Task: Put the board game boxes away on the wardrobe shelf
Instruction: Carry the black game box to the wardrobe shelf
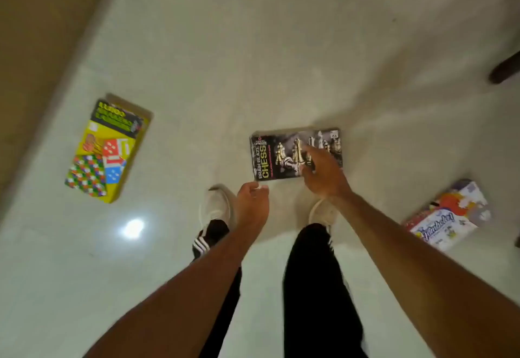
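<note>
Standing over the chess box (pixel 284 155) flat on the floor (pixel 225 48), I reach down with both hands. My right hand (pixel 323 177), fingers spread, covers its near right corner, perhaps touching. My left hand (pixel 251 205), loosely curled and empty, hovers just short of its near left corner.

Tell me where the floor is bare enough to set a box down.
Bare floor stretches beyond the chess box, and between it and the yellow box. It is crowded near the shoes, where both hands reach down.
</note>
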Demonstrator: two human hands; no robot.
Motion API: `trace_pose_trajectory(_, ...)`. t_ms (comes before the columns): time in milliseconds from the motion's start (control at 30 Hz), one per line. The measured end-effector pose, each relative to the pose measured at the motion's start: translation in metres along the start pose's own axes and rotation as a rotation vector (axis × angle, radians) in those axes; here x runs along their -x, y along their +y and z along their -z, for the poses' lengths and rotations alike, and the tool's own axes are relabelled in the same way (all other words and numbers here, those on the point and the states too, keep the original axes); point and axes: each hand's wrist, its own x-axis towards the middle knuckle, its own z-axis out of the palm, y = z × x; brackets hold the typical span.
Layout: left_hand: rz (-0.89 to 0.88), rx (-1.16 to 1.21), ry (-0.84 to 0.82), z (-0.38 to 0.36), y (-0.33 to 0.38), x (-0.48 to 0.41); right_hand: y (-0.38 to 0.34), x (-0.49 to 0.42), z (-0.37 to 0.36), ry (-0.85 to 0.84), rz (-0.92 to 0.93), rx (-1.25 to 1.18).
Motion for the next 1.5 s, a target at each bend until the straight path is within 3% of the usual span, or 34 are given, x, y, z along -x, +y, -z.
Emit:
trace_pose_trajectory(133, 0.202, 0.085, -0.032, -0.077, -0.042, -0.074, 0.064, -0.091, -0.044, -0.084, 0.094, 0.193)
trace_pose_trajectory(333, 0.462, 0.416, -0.175, -0.156, -0.080, -0.154, 0.128, -0.177, -0.088, -0.181, 0.153, 0.516)
trace_pose_trajectory(500, 0.439, 0.730, -0.119, -0.167, -0.062, -0.166, 0.126, -0.191, -0.087, -0.161, 0.198, 0.578)
trace_pose_trajectory(600, 0.345, 0.862, -0.080, -0.149, -0.042, -0.156, 0.103, -0.183, -0.072, -0.129, 0.200, 0.492)
trace_pose_trajectory(700, 0.218, 0.905, 0.001, -0.109, -0.012, -0.133, 0.066, -0.163, -0.046, -0.081, 0.173, 0.291)
trace_pose_trajectory(833, 0.029, 0.791, 0.001, -0.024, 0.049, -0.062, -0.012, -0.113, 0.010, -0.030, 0.137, 0.035)
trace_pose_trajectory(1000, -0.117, 0.698, 0.029, 0.105, 0.131, 0.083, -0.130, 0.002, 0.102, -0.014, 0.272, -0.066)
trace_pose_trajectory(1233, -0.249, 0.631, -0.024, 0.262, 0.215, 0.276, -0.304, 0.160, 0.232, -0.083, 0.263, -0.220)
trace_pose_trajectory(1367, -0.337, 0.584, -0.029, 0.311, 0.249, 0.328, -0.369, 0.197, 0.277, -0.032, 0.283, -0.245)
trace_pose_trajectory(1500, -0.406, 0.561, -0.071, 0.346, 0.299, 0.327, -0.413, 0.176, 0.312, 0.025, 0.263, -0.247)
